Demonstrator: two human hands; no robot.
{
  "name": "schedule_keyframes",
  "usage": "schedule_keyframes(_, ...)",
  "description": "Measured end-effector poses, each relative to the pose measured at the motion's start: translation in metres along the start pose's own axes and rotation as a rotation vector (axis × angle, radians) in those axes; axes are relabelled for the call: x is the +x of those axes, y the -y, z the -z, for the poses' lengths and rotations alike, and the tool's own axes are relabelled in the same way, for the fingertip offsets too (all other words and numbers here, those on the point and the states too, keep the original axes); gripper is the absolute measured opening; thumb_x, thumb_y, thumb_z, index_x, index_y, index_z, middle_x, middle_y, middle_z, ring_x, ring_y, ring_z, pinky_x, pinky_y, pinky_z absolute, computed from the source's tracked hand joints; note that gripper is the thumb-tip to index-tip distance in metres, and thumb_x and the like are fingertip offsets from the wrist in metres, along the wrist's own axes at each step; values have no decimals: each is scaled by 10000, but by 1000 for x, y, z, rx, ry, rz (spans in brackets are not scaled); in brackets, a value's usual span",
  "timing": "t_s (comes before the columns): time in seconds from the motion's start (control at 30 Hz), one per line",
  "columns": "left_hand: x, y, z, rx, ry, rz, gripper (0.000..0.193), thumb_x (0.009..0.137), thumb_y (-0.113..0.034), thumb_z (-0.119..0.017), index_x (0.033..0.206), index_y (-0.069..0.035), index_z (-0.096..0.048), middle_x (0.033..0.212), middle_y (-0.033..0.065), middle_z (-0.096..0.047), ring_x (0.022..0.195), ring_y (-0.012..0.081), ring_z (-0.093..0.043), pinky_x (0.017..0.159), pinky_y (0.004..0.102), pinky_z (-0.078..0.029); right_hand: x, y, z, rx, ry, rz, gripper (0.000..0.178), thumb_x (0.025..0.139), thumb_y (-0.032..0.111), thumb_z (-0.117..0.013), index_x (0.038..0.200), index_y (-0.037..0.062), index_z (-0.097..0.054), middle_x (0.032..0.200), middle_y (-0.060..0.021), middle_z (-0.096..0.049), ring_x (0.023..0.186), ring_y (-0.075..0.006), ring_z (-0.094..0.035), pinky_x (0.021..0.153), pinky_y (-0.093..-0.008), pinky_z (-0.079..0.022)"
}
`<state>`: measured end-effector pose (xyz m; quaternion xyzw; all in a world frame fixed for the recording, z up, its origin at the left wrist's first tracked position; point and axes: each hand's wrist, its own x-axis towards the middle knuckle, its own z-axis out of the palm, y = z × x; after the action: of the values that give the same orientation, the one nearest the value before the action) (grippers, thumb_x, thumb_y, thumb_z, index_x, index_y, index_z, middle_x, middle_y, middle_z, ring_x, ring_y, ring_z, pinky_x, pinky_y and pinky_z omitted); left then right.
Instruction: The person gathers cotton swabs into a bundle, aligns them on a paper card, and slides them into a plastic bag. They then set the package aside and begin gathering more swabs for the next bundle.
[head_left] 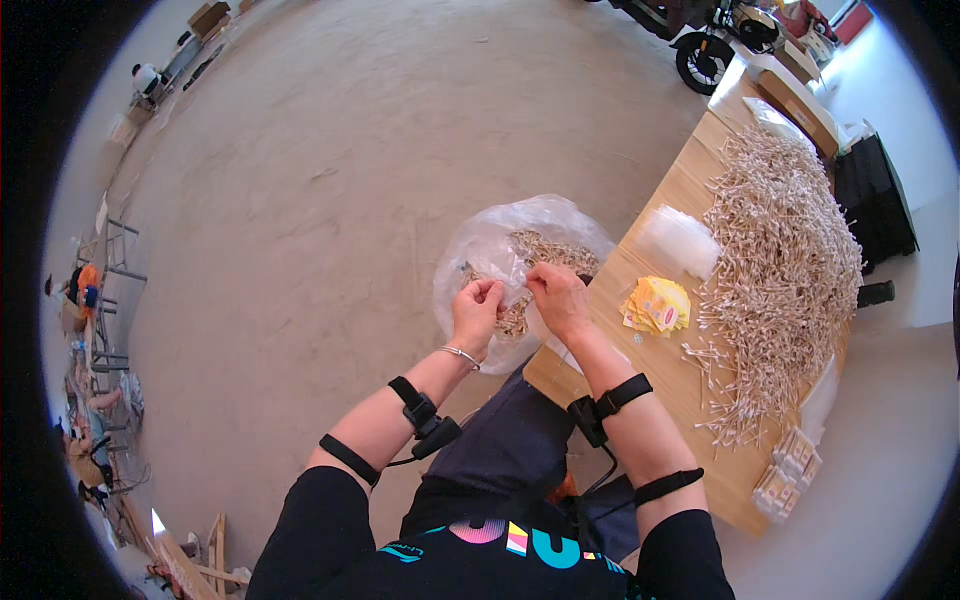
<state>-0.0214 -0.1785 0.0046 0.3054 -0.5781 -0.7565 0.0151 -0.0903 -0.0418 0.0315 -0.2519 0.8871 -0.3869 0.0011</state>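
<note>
A large, translucent, thin plastic bag (pixel 462 240), part-filled with pale cotton-tipped swabs (pixel 552 250), sat beneath and just beyond the hands, beside the light-wood table (pixel 655 365). Taking the bag's middle as the clock's centre, the left hand (pixel 478 310) was over it toward eight o'clock and the right hand (pixel 562 298) toward three. Both had fingers curled and thumbs brought close to the fingertips; whether anything thin lay in either pinch could not be told.

The bag film looked soft, slippery and likely to crumple, so a gathered fold of its rim probably offered surer hold than a single layer. The swabs seemed very light, with slim, fairly stiff sticks that might snap if bent; gripping them mid-stick would have spared the tips.

Toward two o'clock lay a flat stack of clear plastic film (pixel 678 242), probably clingy; at three, a fanned pile of small yellow cards (pixel 657 306), best lifted by their edges; farther along three, a broad heap of loose swabs (pixel 785 270).
</note>
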Motion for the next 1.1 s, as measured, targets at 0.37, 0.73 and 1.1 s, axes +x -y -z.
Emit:
schedule_keyframes(0.37, -34, 27, -26, -90, 22, 45, 215, 917, -149, -582, 1082, -22, -530, 781, 15, -605, 652, 82, -553, 567, 216, -461, -22, -29, 25, 64, 111, 78, 80, 802, 144, -631, 862, 99, -660, 818, -82, -641, 872, -275, -597, 754, -380, -488)
schedule_keyframes(0.73, -45, 25, -46, 49, -17, -85, 275, 889, -92, -607, 1128, 4, -511, 884, 36, -622, 746, 86, -572, 629, 224, -472, -28, -30, 22, 4, -28, 107, 107, 787, 124, -605, 797, 23, -641, 962, -100, -624, 1019, -301, -549, 886, -387, -439)
schedule_keyframes(1.1, -62, 37, -34, 51, -22, 30, 162, 878, -183, -635, 851, -28, -597, 780, -5, -589, 682, 82, -512, 632, 223, -416, -31, -43, 13, 48, -79, 110, 45, 704, 44, -569, 672, 19, -588, 984, -122, -612, 1044, -313, -525, 915, -400, -422)
